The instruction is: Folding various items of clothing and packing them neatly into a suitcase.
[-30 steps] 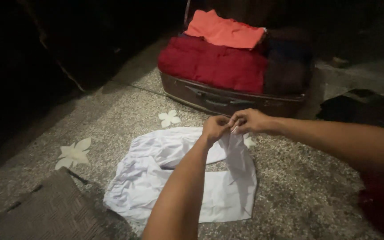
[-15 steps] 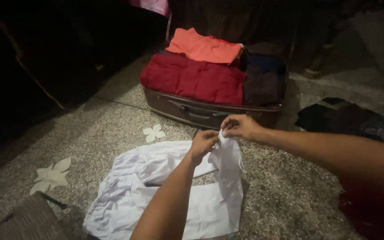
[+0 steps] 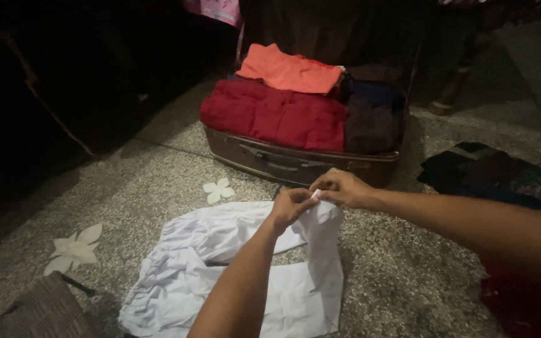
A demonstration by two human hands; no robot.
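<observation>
- Speckled grey stone floor (image 3: 158,181), dimly lit, carries pale flower-shaped inlays (image 3: 218,189) and everything else in view.
- Spread on it is a white cotton garment with gathered edges (image 3: 189,263); its long axis runs from the lower left up toward the right, and its far right corner is lifted off the floor into a hanging fold.
- The left hand (image 3: 290,206) reaches forward from the bottom edge, forearm nearly straight, its fingers pinched on that raised corner.
- The right hand (image 3: 340,186) comes in from the right, arm stretched across the frame, fingertips clenched on the same corner (the two hands touch there).
- Just beyond the hands lies an open brown suitcase (image 3: 295,163), its handle side facing the person.
- Packed in it are a folded dark red cloth (image 3: 277,116), a folded orange cloth (image 3: 289,69) on top, and darker folded clothes (image 3: 374,116) at the right.
- A dark heap of clothes (image 3: 489,172) lies on the floor to the right, apart from the garment.
- A brown woven mat (image 3: 39,313) shows at the lower left corner.
</observation>
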